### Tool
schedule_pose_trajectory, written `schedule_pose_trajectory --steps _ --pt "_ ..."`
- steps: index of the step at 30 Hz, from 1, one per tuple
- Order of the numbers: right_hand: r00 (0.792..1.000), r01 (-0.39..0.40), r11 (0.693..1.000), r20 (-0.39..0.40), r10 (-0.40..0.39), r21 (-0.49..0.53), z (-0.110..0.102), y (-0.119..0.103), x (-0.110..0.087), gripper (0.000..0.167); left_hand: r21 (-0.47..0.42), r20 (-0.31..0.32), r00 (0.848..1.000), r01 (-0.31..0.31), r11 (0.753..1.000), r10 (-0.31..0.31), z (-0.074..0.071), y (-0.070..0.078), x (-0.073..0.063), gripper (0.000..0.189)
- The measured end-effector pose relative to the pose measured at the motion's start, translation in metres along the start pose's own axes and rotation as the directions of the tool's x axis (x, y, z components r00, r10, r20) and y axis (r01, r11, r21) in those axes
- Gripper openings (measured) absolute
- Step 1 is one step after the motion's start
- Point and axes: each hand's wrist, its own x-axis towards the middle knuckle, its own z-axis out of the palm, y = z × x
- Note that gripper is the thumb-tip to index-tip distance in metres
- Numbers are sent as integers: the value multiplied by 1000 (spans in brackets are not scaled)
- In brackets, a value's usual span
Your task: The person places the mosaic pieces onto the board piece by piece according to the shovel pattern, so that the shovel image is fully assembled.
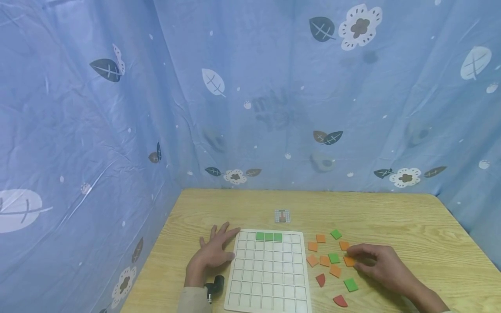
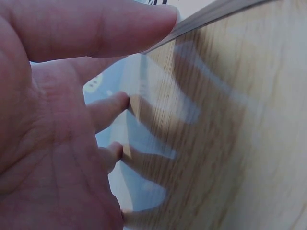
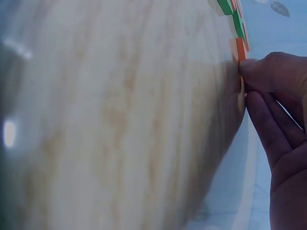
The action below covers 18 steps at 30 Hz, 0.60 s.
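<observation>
A pale grid board point(image 1: 268, 269) lies on the table with three green square tiles point(image 1: 268, 237) in its top row. Beside its left edge, my left hand point(image 1: 213, 252) rests with fingers spread; the thumb point(image 2: 100, 31) and index finger touch the board's edge. On the right, my right hand point(image 1: 385, 265) pinches an orange square tile point(image 1: 349, 261) between thumb and finger, and the tile still lies on the table. Only the tile's edge point(image 3: 241, 48) shows in the right wrist view. Another orange tile point(image 1: 344, 246) lies just beyond the fingertips.
Several loose orange tiles point(image 1: 324, 261) and green tiles point(image 1: 351, 285) are scattered right of the board, with two red quarter-circle pieces point(image 1: 340, 301) nearer me. A small printed pattern card point(image 1: 282, 216) lies behind the board. Blue patterned curtains point(image 1: 274, 87) stand behind and beside the table.
</observation>
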Motion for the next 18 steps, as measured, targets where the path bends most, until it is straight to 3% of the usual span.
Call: schedule_pose_trajectory --steps 8,15,18 --pt "999 36 999 -18 -36 -15 0 -1 0 34 3 -4 1000 -3 1000 3 0 -1 0 83" --pt "998 -58 998 -18 58 21 -6 -14 2 31 -2 -1 1000 -4 1000 4 0 -1 0 84" --pt "997 -39 998 -61 42 54 -8 -22 4 30 -6 0 1000 -7 1000 7 0 -2 0 84"
